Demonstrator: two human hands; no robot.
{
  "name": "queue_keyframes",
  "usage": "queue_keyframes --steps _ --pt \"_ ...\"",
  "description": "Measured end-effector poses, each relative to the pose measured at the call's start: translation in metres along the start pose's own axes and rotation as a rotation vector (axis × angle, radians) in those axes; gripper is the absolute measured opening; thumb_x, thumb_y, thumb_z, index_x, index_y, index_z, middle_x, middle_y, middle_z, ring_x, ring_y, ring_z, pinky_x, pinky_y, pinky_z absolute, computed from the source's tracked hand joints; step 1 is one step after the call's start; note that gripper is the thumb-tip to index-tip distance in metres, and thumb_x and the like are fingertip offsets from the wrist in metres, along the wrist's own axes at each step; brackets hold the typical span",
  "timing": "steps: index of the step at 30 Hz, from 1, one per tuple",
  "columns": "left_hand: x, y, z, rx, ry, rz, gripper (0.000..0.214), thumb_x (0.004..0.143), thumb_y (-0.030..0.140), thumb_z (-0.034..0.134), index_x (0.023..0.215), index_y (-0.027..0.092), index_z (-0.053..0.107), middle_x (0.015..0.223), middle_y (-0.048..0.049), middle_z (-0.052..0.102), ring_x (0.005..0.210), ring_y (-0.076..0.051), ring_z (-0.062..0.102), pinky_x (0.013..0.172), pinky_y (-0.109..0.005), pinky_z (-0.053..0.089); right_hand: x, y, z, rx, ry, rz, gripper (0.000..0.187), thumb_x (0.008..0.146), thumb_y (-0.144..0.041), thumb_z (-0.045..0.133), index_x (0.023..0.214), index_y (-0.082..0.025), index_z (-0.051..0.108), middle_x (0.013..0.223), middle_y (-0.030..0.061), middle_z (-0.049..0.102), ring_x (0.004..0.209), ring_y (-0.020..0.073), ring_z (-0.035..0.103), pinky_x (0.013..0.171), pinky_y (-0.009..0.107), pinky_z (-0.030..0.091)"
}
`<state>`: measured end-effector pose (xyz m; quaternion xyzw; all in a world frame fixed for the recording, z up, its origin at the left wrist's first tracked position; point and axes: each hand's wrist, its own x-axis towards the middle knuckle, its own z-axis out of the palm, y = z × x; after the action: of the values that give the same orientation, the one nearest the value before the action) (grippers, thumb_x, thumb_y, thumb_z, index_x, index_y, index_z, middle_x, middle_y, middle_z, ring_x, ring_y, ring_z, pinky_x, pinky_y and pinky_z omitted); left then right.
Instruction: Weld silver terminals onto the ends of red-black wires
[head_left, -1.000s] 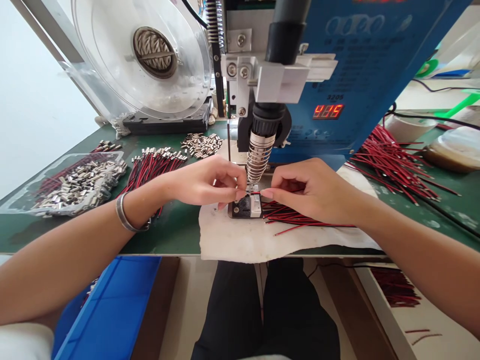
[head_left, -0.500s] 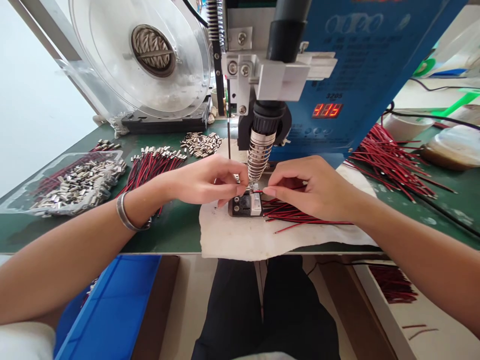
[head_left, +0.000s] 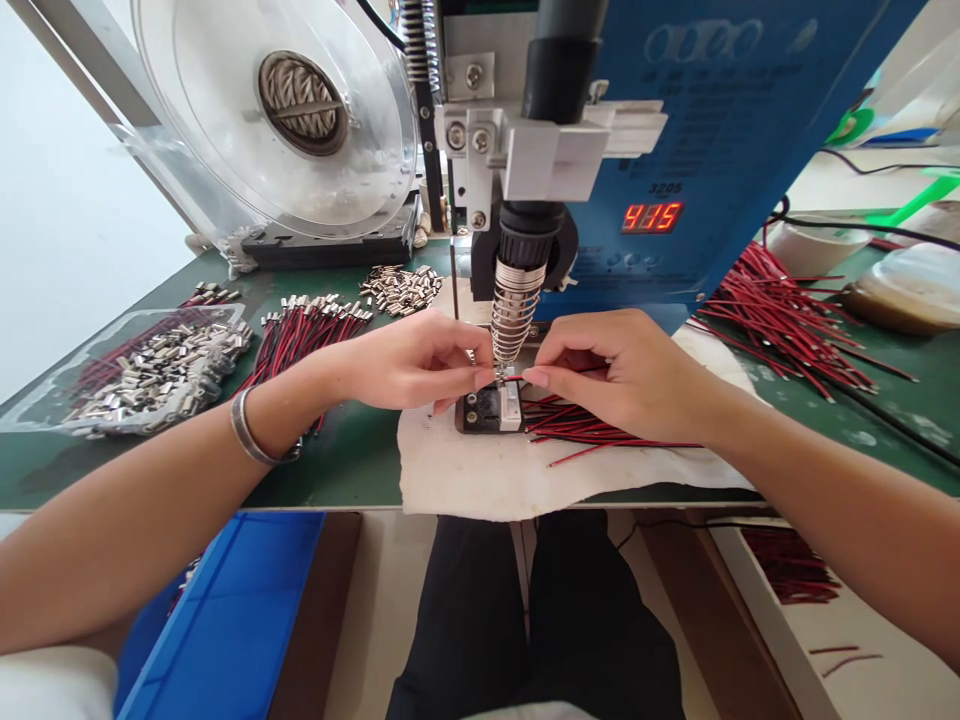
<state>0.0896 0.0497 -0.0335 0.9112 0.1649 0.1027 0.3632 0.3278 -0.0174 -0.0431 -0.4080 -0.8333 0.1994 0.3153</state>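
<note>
My left hand [head_left: 416, 358] pinches a small metal part just left of the soldering tip [head_left: 512, 320], fingers pressed together. From the other side, my right hand [head_left: 611, 368] pinches a red-and-black wire [head_left: 513, 379] and holds its end under the tip. Both fingertips meet over a small black-and-white fixture [head_left: 491, 410] that sits on a white cloth [head_left: 480, 470]. A loose bundle of red-and-black wires [head_left: 577, 428] lies on the cloth below my right hand.
The blue soldering machine [head_left: 720, 130] with a red display [head_left: 652, 217] stands behind. A clear reel [head_left: 277, 110] is at back left. Metal parts fill a tray [head_left: 142, 365]; finished wires [head_left: 304, 330] and more wires [head_left: 780, 310] lie on the green mat. A blue bin [head_left: 225, 620] sits below.
Both hands stay pinched at the soldering tip with only tiny shifts. The red display reading has changed.
</note>
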Motion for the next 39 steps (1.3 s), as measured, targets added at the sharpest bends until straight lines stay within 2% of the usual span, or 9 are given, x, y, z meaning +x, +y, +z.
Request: queue_keyframes --steps 13,17,22,32,39 --pt "-0.0009 -0.0011 0.0001 0.004 -0.001 0.002 0.016 0.095 0.023 0.057 0.081 0.018 0.063 0.05 0.0003 0.065 0.042 -0.012 0.057 0.042 -0.021 0.042 -0.001 -0.0008 0.0009 -0.002 0.007 0.002 0.021 0.091 -0.026 0.065 0.071 -0.02 0.065 0.06 -0.0051 0.057 0.054 0.0095 0.045 0.059 0.027 0.035" --pt "-0.0019 -0.001 0.0002 -0.008 -0.005 -0.013 0.01 0.089 0.015 0.056 0.084 0.018 0.063 0.051 0.0011 0.066 0.043 -0.012 0.057 0.043 -0.021 0.043 -0.0009 -0.0019 0.0001 -0.005 0.008 0.013 0.021 0.091 -0.026 0.065 0.071 -0.02 0.064 0.059 -0.0052 0.056 0.053 0.0096 0.043 0.058 0.027 0.035" --pt "-0.0018 -0.0007 -0.0007 -0.03 -0.002 0.008 0.013 0.085 0.008 0.055 0.082 0.018 0.062 0.052 0.0018 0.066 0.046 -0.012 0.059 0.045 -0.021 0.043 -0.0011 -0.0019 0.0001 -0.007 0.0 0.018 0.021 0.091 -0.026 0.065 0.072 -0.02 0.065 0.059 -0.0052 0.056 0.053 0.0098 0.043 0.058 0.027 0.034" --pt "-0.0011 -0.0039 -0.0007 -0.034 0.005 0.053 0.016 0.095 0.018 0.056 0.082 0.019 0.063 0.052 0.0007 0.066 0.045 -0.012 0.059 0.044 -0.021 0.043 -0.0016 -0.0021 0.0 -0.036 -0.01 0.031 0.021 0.092 -0.028 0.064 0.073 -0.021 0.064 0.058 -0.0048 0.055 0.054 0.0111 0.045 0.058 0.028 0.034" --pt "-0.0012 -0.0021 -0.0014 -0.025 0.005 0.048 0.016 0.093 0.015 0.057 0.079 0.02 0.063 0.051 0.0008 0.066 0.045 -0.012 0.057 0.044 -0.022 0.042 -0.0033 -0.001 0.0024 -0.045 0.008 0.032 0.022 0.093 -0.03 0.064 0.074 -0.02 0.065 0.06 -0.0047 0.057 0.054 0.0103 0.045 0.058 0.028 0.033"
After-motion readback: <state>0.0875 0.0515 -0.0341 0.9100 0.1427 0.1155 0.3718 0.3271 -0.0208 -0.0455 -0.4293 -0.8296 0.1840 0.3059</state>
